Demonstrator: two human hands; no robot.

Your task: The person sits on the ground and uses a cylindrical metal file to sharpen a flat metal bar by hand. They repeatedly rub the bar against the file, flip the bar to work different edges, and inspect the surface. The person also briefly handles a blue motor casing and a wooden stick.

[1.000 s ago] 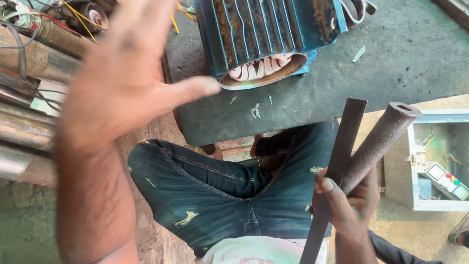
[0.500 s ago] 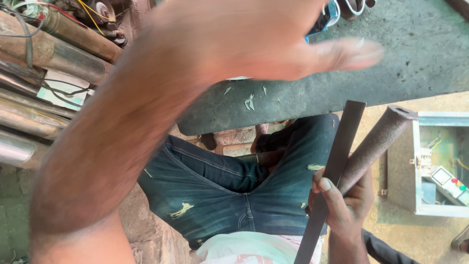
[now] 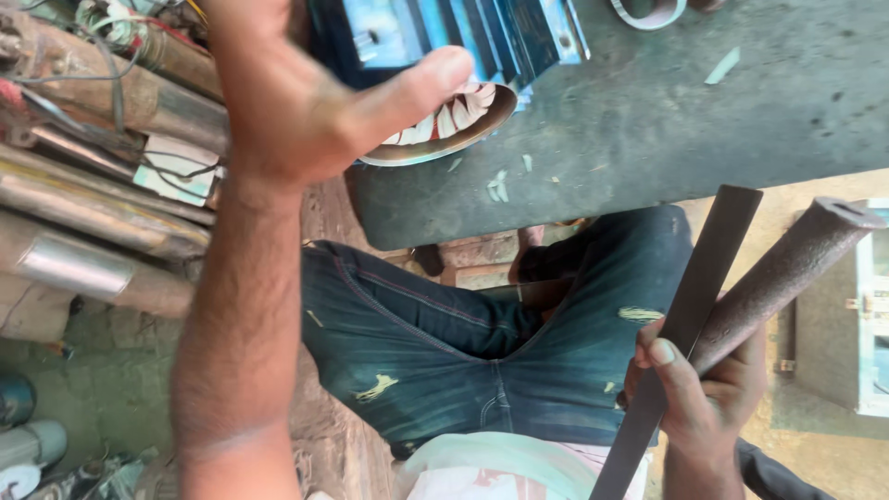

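At the far left lie several worn metal pipes [image 3: 102, 218], stacked side by side with loose wires over them; beside them the left hand [image 3: 306, 102] is raised close to the camera, fingers apart and thumb stretched out, gripping nothing; just past its thumb sits a blue finned motor housing [image 3: 463, 37] on the dark table [image 3: 648, 120], its open end showing copper windings and small scraps of pale paper scattered near it; below, the person's blue jeans [image 3: 444, 343] fill the middle; to the right, the right hand [image 3: 708, 380] is clamped around a flat dark metal bar [image 3: 690, 315] and a rusty round tube [image 3: 787, 268] together, both slanting up and to the right; a pale box [image 3: 875, 315] stands at the right edge.
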